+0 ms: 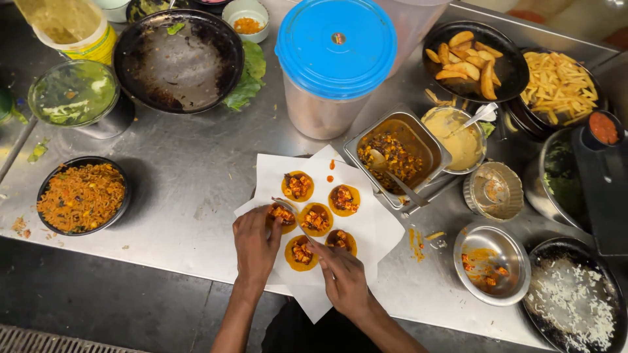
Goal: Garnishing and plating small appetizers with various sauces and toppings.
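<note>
Yellow-orange rounds [316, 219] with red-orange filling on white paper [366, 222]; grey steel tabletop [190, 176]; blue lid [335, 46]; orange noodles [81, 196] in black bowl [43, 189].

Both my forearms reach up from the bottom edge onto the white paper [366, 222]. Left hand [256, 243] palm down, fingers curled at its left side. Right hand [341, 278] lower, index finger extended toward its middle.

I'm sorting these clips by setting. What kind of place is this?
Probably a commercial kitchen prep station: a stainless steel counter, a metal pan of filling, bowls of fries, and two hands at small filled rounds on paper.
</note>
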